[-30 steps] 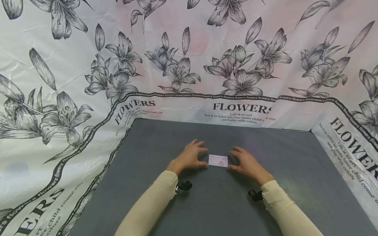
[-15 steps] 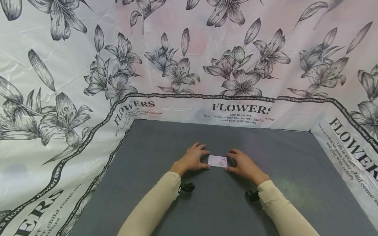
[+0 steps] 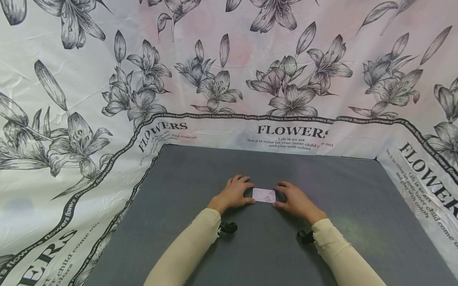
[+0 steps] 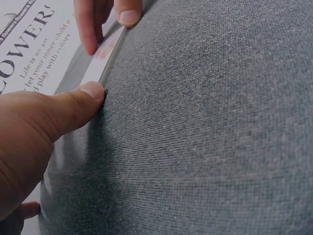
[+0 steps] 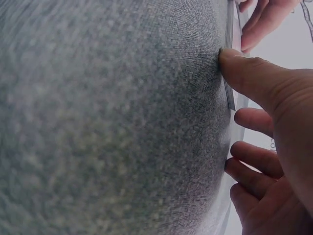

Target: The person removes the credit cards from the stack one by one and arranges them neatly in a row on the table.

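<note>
A small flat rectangle point(image 3: 264, 195), white-pink with a floral print on its top and a thin grey edge, lies on the grey table between my hands. My left hand point(image 3: 234, 193) holds its left end, thumb point(image 4: 78, 103) at the near corner and forefinger at the far one. From the opposite side my right hand point(image 3: 296, 200) holds the right end in the same way. In the right wrist view, the right thumb point(image 5: 247, 68) presses the near edge while the other fingers spread beyond it. Whether it is a box or a stack of cards, I cannot tell.
The grey cloth-covered table point(image 3: 257, 254) stretches out on all sides of the hands. White fabric point(image 3: 222, 59) printed with lilies and lettering hangs behind the table and along both sides. Dark wrist cameras point(image 3: 228, 227) hang under both cuffs.
Both hands have closed in on the rectangle from either side, and their fingertips have come to its ends. In the last half second the left hand has shifted only slightly.
</note>
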`<state>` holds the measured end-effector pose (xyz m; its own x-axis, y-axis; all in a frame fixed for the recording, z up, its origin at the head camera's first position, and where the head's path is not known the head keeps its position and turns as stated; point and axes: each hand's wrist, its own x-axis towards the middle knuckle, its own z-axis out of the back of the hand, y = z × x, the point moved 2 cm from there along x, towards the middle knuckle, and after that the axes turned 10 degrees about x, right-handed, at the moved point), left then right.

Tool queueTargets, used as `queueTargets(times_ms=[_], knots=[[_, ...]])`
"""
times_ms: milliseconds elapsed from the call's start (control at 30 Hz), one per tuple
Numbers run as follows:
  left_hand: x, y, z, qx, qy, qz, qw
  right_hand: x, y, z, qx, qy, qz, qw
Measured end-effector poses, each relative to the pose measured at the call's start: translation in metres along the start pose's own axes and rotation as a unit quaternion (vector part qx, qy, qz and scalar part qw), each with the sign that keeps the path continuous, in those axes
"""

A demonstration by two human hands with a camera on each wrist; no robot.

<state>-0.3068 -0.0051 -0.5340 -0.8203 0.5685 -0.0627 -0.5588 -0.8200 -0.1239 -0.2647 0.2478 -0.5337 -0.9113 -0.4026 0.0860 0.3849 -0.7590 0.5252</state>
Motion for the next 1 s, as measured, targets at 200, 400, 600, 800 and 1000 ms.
queueTargets(times_ms=[200, 400, 600, 800, 1000], knots=[[-0.0019, -0.0011, 0.0003, -0.004, -0.008, -0.003, 1.0, 0.0002, 0.0014, 0.0003, 0.002, 0.005, 0.009, 1.0], [-0.0024, -0.0005, 0.0001, -0.004, -0.011, -0.004, 0.9999, -0.0002, 0.0012, -0.0003, 0.004, 0.006, 0.011, 1.0], [-0.0019, 0.0014, -0.0002, -0.02, -0.014, -0.011, 0.9996, -0.0011, -0.0001, 0.0002, 0.011, 0.002, 0.009, 1.0], [-0.001, 0.0039, 0.0018, -0.032, -0.02, -0.021, 0.9991, 0.0006, -0.0002, 0.0036, 0.017, -0.014, 0.023, 0.999], [-0.0011, 0.005, 0.0054, -0.039, -0.025, -0.029, 0.9985, 0.0018, 0.0049, 0.009, 0.023, -0.019, 0.028, 0.999]])
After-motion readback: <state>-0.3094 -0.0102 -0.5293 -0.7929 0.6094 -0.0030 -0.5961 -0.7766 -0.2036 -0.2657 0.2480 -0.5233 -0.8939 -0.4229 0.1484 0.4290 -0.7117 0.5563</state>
